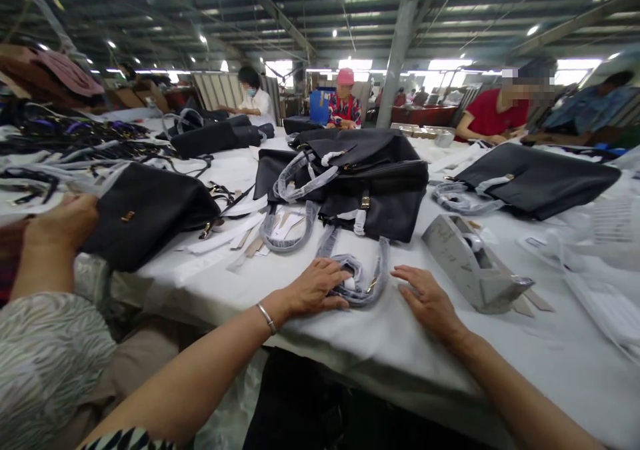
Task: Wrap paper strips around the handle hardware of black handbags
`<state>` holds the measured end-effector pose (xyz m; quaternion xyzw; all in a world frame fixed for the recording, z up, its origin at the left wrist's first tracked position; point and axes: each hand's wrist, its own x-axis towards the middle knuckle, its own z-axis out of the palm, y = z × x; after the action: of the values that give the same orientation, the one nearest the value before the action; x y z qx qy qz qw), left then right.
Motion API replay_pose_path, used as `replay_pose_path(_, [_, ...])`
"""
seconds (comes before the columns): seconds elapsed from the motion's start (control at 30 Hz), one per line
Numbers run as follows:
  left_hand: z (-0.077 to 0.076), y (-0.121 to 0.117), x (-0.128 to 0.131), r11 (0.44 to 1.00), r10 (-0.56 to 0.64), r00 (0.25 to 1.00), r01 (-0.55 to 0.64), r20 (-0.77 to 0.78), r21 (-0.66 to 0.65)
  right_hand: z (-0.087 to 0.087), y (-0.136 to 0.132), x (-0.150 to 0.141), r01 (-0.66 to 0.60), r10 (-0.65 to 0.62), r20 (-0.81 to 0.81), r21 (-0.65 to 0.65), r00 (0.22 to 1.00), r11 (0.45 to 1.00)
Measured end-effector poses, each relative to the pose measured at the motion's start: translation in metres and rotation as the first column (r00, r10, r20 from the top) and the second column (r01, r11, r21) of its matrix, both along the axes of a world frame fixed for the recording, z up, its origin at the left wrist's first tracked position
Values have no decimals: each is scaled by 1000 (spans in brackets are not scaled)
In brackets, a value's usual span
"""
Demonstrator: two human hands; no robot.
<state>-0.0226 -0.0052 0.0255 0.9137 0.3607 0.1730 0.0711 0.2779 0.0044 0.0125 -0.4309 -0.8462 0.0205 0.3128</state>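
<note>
A black handbag (385,190) lies on the white-covered table (400,350), its handles wound in clear plastic wrap. My left hand (317,287) rests on the near wrapped handle (367,277), fingers curled over its end. My right hand (425,300) lies flat on the cloth just right of that handle, fingers spread, holding nothing. A silver bangle sits on my left wrist.
A grey tape dispenser (473,263) stands right of my right hand. Another black bag (535,177) lies at the right. A co-worker's hand (63,220) at the left holds a third black bag (145,210). Paper strips (235,233) litter the middle. Several people work at the far end.
</note>
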Motion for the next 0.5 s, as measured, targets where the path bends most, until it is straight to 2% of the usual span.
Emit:
replay_pose_path(0.03, [-3,1,0,1000,0,1000,0,6,13,5,6,-1,3,-3,72,2,997,1000])
replay_pose_path(0.1, [-5,2,0,999,-2,1000,1,15,40,18,16,-10,-61,71,269,-48,961,997])
replay_pose_path(0.17, [-4,1,1,998,4,1000,-5,13,61,29,24,-22,-148,200,445,-148,873,978])
replay_pose_path(0.23, [0,-2,3,997,16,1000,-16,-9,70,36,27,-28,-228,303,539,-204,786,952])
replay_pose_path(0.33, [5,-7,6,997,26,999,-23,-42,77,40,27,-19,-311,342,569,-156,747,938])
replay_pose_path(0.5, [4,-17,12,996,26,1000,-26,-1,89,49,14,-6,-284,312,494,-134,811,950])
